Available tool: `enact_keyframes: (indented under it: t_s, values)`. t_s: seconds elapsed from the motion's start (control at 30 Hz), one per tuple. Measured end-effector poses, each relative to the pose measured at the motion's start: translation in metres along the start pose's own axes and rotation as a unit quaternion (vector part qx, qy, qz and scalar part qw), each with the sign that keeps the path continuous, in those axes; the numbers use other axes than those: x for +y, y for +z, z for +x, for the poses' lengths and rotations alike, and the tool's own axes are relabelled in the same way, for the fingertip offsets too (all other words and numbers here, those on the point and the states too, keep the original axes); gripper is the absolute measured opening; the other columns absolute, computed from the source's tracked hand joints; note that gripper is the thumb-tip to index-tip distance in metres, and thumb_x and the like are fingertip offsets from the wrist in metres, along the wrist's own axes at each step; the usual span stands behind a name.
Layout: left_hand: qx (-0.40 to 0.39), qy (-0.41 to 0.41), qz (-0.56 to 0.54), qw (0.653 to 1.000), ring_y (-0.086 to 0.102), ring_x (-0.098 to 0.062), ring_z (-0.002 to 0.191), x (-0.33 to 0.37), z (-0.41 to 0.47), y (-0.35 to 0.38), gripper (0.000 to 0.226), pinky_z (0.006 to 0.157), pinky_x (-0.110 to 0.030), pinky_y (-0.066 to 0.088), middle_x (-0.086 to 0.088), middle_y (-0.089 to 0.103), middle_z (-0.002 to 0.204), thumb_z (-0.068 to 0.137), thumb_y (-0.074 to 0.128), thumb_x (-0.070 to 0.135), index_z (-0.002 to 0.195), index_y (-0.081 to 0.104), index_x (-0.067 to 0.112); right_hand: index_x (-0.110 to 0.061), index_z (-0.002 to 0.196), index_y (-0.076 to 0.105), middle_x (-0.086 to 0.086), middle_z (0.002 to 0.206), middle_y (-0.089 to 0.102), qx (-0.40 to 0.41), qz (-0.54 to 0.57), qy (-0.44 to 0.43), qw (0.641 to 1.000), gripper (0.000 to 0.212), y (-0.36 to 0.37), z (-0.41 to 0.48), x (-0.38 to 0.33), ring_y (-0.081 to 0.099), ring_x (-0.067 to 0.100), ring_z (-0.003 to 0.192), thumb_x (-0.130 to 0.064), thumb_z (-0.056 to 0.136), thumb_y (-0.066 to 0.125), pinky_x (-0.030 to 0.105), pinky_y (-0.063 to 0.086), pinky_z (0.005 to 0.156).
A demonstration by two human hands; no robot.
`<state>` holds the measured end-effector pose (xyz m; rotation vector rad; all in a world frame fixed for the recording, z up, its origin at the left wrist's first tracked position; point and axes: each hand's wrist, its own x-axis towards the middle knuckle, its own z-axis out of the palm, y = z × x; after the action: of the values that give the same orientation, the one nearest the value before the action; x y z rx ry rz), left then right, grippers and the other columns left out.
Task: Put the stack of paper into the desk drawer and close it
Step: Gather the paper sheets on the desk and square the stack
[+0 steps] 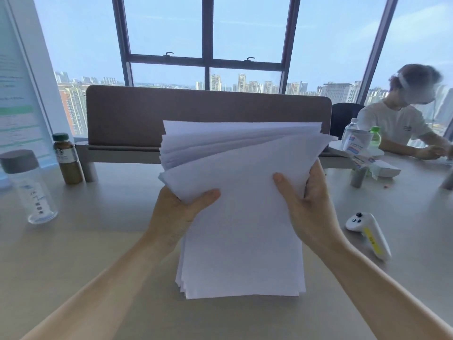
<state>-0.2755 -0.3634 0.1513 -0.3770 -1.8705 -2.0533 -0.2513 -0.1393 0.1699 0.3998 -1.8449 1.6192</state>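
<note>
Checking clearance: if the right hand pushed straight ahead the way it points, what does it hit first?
Probably the brown desk divider. The right hand, holding the paper stack, points forward and slightly up; bare desk lies between. Depth is unclear.

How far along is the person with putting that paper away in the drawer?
Early on. Done: the loose stack of white paper sheets is lifted off the pale beige desk top. In hand: the left hand and right hand grip its sides, sheets fanned unevenly. Left: no drawer is in view, so stowing and closing remain.
</note>
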Motion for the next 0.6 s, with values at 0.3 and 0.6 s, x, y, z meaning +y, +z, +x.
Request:
enact_keyframes:
  t_s: [0.3, 0.6]
  values:
    - [0.06, 0.082, 0.026, 0.994, 0.074, 0.003, 0.069, 0.047, 0.009, 0.019, 0.016, 0.057, -0.014, 0.055, 0.023, 0.077, 0.072, 0.079, 0.085, 0.017, 0.077, 0.073, 0.028, -0.026, 0.104, 0.051, -0.022, 0.09, 0.068, 0.053, -0.027, -0.085, 0.995, 0.012, 0.015, 0.026, -0.048, 0.068, 0.008, 0.081, -0.019, 0.1, 0.061, 0.049, 0.06, 0.077]
    - [0.066, -0.012, 0.032, 0.997, 0.075, -0.006, 0.085, 0.012, 0.006, 0.019, 0.032, 0.073, -0.032, 0.061, 0.012, 0.079, 0.096, 0.077, 0.085, 0.031, 0.105, 0.072, 0.026, -0.029, 0.105, 0.055, -0.009, 0.099, 0.076, 0.057, -0.026, 0.067, 0.996, 0.01, 0.013, 0.01, 0.003, 0.074, 0.018, 0.093, -0.037, 0.099, 0.057, 0.057, 0.059, 0.087]
